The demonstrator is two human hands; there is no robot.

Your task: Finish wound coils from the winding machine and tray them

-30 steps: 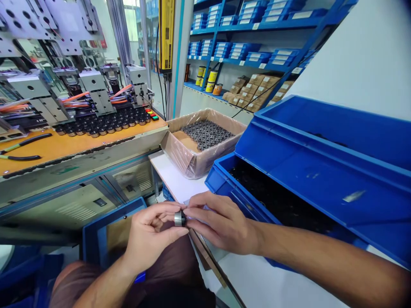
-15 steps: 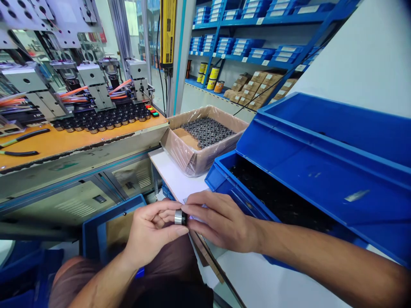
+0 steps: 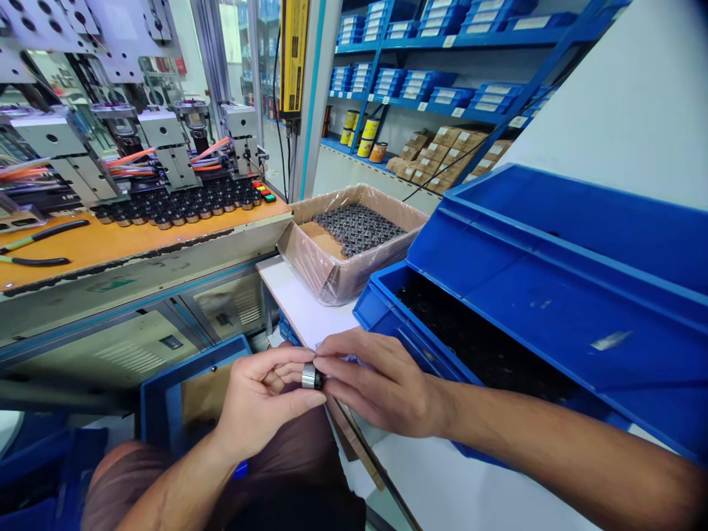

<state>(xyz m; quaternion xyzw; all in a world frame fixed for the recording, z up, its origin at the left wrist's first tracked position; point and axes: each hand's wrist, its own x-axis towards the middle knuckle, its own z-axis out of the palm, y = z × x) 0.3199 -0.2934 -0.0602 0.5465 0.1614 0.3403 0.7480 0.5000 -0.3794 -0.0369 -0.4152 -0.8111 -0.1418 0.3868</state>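
Observation:
A small cylindrical part (image 3: 310, 376), a silvery metal ring with a black end, sits between my two hands above my lap. My left hand (image 3: 259, 398) has its thumb and fingers closed around the metal side. From the right, the fingertips of my right hand (image 3: 381, 383) pinch at the black end. Those fingertips partly cover the black end, so its details are hidden. Similar black-and-metal parts (image 3: 191, 206) stand in rows on the orange worktop to the left.
A plastic-lined carton (image 3: 332, 276) with many small dark parts stands on the white table (image 3: 299, 306). Blue bins (image 3: 553, 280) rise at right, the lower one holding black pieces. Pliers (image 3: 49, 234) lie on the orange worktop (image 3: 110, 247) before a machine. Below it is a blue crate (image 3: 158, 402).
Both hands keep their places around the part, with only a tiny shift of the right fingers at the black end. The camera view has tilted slightly.

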